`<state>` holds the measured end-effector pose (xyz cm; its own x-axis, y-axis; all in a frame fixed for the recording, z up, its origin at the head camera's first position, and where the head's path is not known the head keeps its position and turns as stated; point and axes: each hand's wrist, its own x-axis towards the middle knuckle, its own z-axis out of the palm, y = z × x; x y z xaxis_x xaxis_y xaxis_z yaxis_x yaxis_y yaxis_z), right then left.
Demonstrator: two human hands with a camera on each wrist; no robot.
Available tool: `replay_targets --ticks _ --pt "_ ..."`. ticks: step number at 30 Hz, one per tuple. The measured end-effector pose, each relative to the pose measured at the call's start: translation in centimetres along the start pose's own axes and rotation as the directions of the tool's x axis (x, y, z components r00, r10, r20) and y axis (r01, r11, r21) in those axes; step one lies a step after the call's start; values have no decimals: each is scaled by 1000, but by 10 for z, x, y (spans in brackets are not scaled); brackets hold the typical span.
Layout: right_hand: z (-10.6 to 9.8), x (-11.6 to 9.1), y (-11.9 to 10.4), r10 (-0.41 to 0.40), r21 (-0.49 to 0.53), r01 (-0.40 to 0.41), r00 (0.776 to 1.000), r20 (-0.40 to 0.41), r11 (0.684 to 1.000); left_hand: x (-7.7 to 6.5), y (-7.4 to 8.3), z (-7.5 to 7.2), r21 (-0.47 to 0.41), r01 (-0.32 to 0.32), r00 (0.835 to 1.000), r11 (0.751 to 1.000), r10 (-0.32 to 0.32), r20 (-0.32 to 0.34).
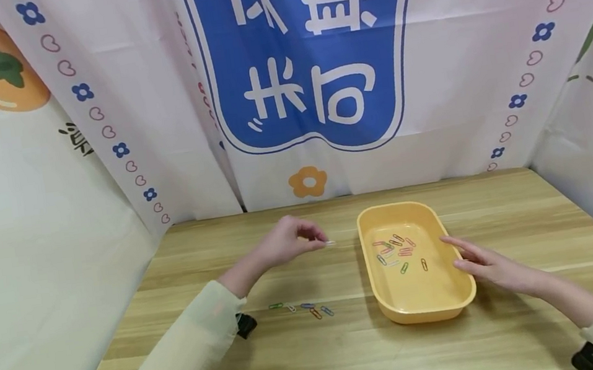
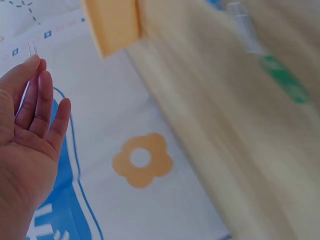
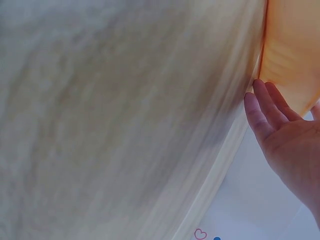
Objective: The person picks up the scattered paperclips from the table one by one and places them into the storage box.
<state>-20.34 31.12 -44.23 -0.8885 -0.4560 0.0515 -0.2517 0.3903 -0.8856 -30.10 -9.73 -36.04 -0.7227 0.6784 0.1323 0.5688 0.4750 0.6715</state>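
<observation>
My left hand (image 1: 295, 240) is raised above the table, left of the yellow tray (image 1: 403, 308). Its thumb and fingertips pinch a pale, clear-looking paper clip (image 2: 32, 49); the other fingers are loosely bent. My right hand (image 1: 481, 264) holds the tray's right rim. Thumb and forefinger reach over that edge, and in the right wrist view further fingers lie along the outer wall. Several coloured paper clips (image 1: 405, 252) are scattered inside the tray. Below my left hand lie more clips on the wood, among them a green one (image 1: 275, 305) and a brown one (image 1: 315, 314).
The wooden table (image 1: 343, 366) runs back to a printed cloth (image 1: 459, 95) with a blue panel and flowers. White cloth walls (image 1: 18, 246) stand at both sides. Much of the right wrist view is blurred table surface.
</observation>
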Motion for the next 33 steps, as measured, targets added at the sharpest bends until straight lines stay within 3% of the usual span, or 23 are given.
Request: replay_targets --ticks 8,16,20,26,33 --pt "0 1 -1 10 -5 -10 1000 4 1000 48 13 11 75 -52 999 996 50 18" --pt "0 0 -1 13 3 -13 1000 9 1000 88 14 40 57 -14 999 998 12 46" --pt "0 -1 -1 9 0 -9 1000 6 1000 104 19 55 81 -28 997 996 22 76" --pt "-1 0 -1 21 -2 -21 1000 -4 1000 119 25 74 107 -64 989 992 49 138" --pt "-1 1 -3 28 -14 -28 1000 -5 1000 122 28 91 183 -106 975 977 65 214"
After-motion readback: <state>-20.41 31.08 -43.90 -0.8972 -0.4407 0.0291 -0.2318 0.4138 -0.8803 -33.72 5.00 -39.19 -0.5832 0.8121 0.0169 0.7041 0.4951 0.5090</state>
